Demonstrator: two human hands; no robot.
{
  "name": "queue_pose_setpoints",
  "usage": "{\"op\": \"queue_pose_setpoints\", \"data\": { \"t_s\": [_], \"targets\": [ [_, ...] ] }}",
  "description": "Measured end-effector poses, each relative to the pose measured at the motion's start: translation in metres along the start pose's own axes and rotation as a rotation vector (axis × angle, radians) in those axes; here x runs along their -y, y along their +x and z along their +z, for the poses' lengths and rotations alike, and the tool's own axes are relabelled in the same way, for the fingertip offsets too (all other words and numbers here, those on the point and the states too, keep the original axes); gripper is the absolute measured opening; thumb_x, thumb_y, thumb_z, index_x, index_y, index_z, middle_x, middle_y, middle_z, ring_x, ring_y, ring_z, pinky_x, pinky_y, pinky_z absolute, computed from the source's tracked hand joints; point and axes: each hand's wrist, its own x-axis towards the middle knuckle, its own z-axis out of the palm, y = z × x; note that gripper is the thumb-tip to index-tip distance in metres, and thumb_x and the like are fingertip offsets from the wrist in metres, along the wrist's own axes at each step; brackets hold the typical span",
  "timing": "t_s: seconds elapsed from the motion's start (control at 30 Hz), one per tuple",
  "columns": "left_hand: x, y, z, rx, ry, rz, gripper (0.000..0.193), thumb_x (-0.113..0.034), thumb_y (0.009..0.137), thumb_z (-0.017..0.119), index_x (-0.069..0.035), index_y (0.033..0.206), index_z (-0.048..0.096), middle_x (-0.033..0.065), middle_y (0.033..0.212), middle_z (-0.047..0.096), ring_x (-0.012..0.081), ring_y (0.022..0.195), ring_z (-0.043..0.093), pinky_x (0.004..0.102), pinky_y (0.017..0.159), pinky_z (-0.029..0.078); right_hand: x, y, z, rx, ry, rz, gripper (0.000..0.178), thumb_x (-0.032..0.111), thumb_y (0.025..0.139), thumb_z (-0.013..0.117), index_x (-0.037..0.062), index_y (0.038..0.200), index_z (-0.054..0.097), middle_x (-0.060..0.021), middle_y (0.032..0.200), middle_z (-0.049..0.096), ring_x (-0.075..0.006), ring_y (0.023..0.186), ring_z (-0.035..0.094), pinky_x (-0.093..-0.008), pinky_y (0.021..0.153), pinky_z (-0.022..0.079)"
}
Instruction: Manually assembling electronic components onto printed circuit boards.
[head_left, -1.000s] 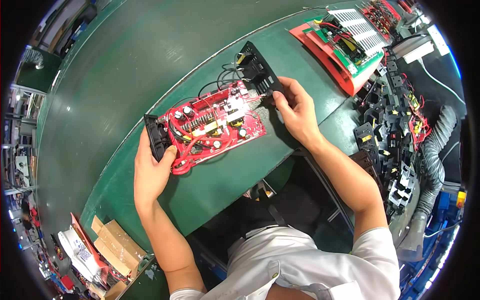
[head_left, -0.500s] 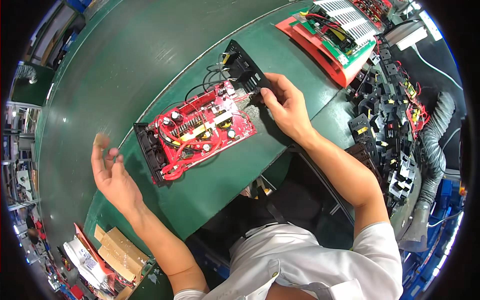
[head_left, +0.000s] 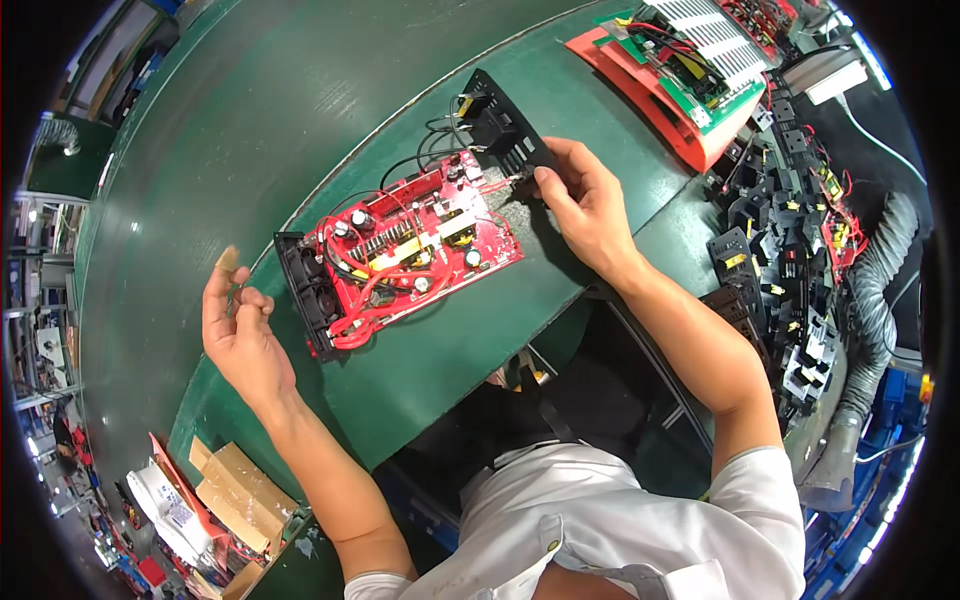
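The right hand [head_left: 585,205] pinches the near corner of a black end panel [head_left: 505,135] between thumb and fingers, closed on its edge where thin black wires run from the panel down to the red circuit board [head_left: 410,245]. That board lies flat on the green bench [head_left: 230,130] close to its near edge, its far right corner just beside the gripped panel, and a black fan bracket [head_left: 305,295] stands fixed along its left end. The left hand [head_left: 240,335] is raised just left of the bracket, clear of it, fingers loosely curled with the forefinger up; whether anything sits between its fingertips I cannot tell. Toward the bench's far right corner rests a red tray [head_left: 650,85] carrying a green board with a ribbed silver heat sink [head_left: 715,45]. Off the right edge stands a heap of black plastic parts [head_left: 790,250]. Cardboard pieces [head_left: 240,490] lie by the near left corner.
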Motion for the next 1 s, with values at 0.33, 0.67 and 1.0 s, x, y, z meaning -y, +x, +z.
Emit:
{"op": "queue_pose_setpoints", "data": {
  "t_s": [0.33,0.67,1.0],
  "targets": [
    [-0.017,-0.015,0.014,0.422,0.489,-0.151,0.080,-0.017,0.085,0.077,-0.004,0.153,0.035,0.0161,0.151,0.043,0.0232,0.127,0.051,0.0380,0.108,0.040,0.003,-0.005,0.000,-0.060,0.046,-0.105,0.031,0.007,0.099,0.060,-0.0034,0.128,0.056,-0.0036,0.108,0.064,-0.0078,0.090,0.058,-0.0244,0.079,0.049],
    [-0.023,-0.020,0.024,0.424,0.425,-0.233,0.090,-0.011,0.085,0.076,-0.002,0.156,0.022,0.0168,0.124,0.061,0.0181,0.105,0.062,0.0324,0.096,0.049,0.009,0.000,0.003,-0.081,0.111,-0.016,0.033,0.014,0.099,0.062,-0.0033,0.127,0.058,-0.0026,0.100,0.066,-0.0080,0.079,0.057,-0.0227,0.070,0.046],
    [0.008,-0.011,0.024,0.469,0.641,0.059,0.094,-0.024,0.080,0.074,0.007,0.151,0.022,0.0354,0.139,0.046,0.0459,0.129,0.049,0.0448,0.109,0.041,-0.028,0.014,-0.024,-0.107,-0.030,-0.057,0.035,0.016,0.101,0.060,-0.0023,0.130,0.059,0.0021,0.089,0.059,-0.0049,0.076,0.048,-0.0191,0.069,0.040]
  ]
}}
